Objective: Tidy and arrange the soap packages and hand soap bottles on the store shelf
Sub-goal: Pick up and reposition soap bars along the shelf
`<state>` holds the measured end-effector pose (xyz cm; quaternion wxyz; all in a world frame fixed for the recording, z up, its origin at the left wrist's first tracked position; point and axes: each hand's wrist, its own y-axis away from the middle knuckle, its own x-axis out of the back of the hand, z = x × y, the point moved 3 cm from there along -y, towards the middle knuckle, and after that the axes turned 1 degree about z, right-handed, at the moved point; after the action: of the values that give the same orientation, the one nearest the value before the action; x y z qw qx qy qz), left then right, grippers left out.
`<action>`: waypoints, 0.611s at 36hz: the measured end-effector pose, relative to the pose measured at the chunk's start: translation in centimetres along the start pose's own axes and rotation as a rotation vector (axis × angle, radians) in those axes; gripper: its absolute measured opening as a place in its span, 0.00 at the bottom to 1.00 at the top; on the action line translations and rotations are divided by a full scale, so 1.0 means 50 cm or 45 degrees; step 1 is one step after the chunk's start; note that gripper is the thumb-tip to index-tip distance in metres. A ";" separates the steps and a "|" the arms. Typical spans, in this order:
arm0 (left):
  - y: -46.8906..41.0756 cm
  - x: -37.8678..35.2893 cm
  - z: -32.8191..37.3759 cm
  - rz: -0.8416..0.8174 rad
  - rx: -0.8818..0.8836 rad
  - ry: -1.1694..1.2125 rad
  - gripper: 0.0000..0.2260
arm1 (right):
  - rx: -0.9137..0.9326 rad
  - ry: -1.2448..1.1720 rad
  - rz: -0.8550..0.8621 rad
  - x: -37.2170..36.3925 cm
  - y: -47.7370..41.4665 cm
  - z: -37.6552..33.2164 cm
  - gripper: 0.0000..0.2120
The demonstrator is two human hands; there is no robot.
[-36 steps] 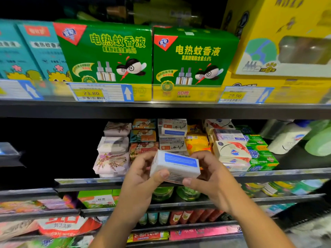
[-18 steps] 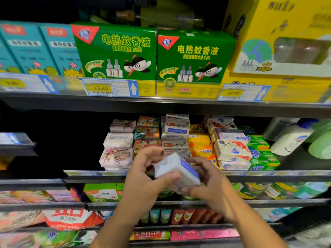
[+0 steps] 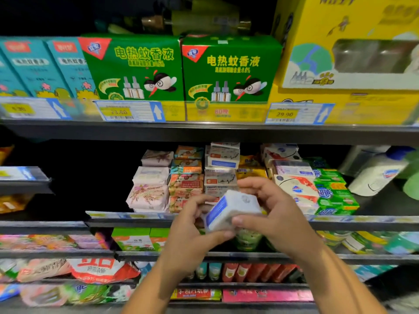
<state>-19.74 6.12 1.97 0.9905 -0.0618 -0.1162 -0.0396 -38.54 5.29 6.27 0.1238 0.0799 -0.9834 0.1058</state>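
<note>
the green boxes [image 3: 136,69] on the upper shelf read 电热蚊香液; below them one price tag [image 3: 127,111] reads 23.80 and another tag [image 3: 294,113] 29.90. on the soap shelf [image 3: 127,215] the stacked white boxes [image 3: 218,177] read "goat soap". a white soap box [image 3: 231,209] with a blue label panel sits tilted just in front of that stack, gripped by both hands: left hand [image 3: 190,227] thumb under its near edge, right hand [image 3: 276,214] fingers curled over its right end

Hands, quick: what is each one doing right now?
Left hand: holding the white and blue soap box.
Right hand: holding the same soap box.
</note>
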 end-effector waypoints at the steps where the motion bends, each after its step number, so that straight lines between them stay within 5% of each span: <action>1: -0.003 0.003 0.002 0.030 0.012 0.044 0.29 | -0.005 -0.034 0.018 0.013 -0.003 0.001 0.28; 6: -0.023 -0.002 0.044 0.148 0.055 0.466 0.28 | -0.159 -0.247 -0.029 0.044 -0.001 0.004 0.25; 12: -0.036 -0.041 0.059 0.132 0.401 0.436 0.05 | -0.415 -0.266 -0.083 0.052 0.005 0.014 0.09; 16: -0.024 -0.059 0.026 -0.023 0.789 0.293 0.16 | -0.639 -0.218 -0.171 0.052 0.019 0.047 0.10; 22: 0.008 -0.056 0.023 0.013 0.691 0.236 0.16 | -0.856 -0.415 -0.270 0.039 0.033 0.082 0.14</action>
<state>-22.68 6.83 2.37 0.9774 0.2089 -0.0313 -0.0074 -41.65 5.70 2.59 -0.0045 0.1518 -0.9563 -0.2497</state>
